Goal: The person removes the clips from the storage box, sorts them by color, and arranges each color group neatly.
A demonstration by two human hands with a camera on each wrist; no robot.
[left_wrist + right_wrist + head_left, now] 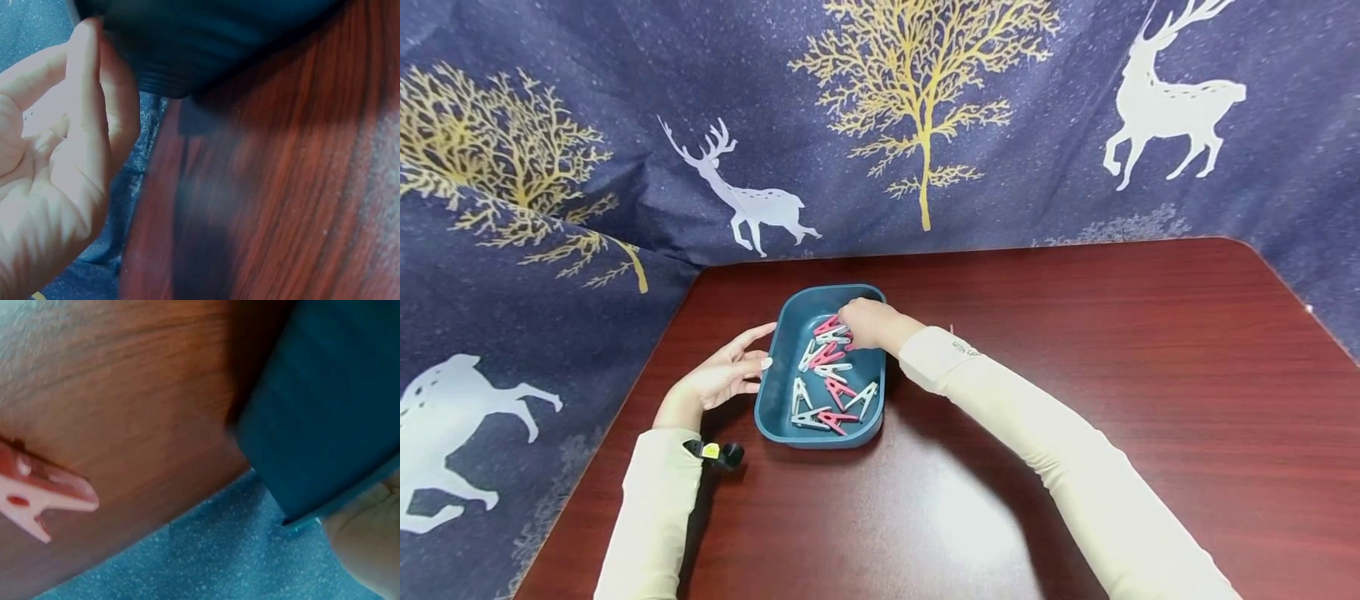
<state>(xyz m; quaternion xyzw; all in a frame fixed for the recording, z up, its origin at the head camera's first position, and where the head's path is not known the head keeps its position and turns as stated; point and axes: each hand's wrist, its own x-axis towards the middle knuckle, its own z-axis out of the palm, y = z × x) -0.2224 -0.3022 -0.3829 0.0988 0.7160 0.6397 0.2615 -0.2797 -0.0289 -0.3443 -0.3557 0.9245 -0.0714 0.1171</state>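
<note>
A blue plastic bin (780,421) holds several spring clothespins, pink ones (826,356) and white ones (811,419), lying loose on its floor. My left hand (721,377) is at the bin's left side, its fingertips against the outer wall; the left wrist view shows its thumb (86,94) stretched up to the bin. Reaching over the right rim, my right hand (868,322) is inside the bin near the far right corner, above the clothespins. Its fingertips are hidden, so whether it pinches one does not show.
Another pink clothespin (56,497) lies on the table right of the bin, mostly hidden behind the right arm in the head view. The dark red wooden table (1112,333) meets a blue cloth (1030,200) printed with deer and trees. A black wrist camera (730,455) sits at the left cuff.
</note>
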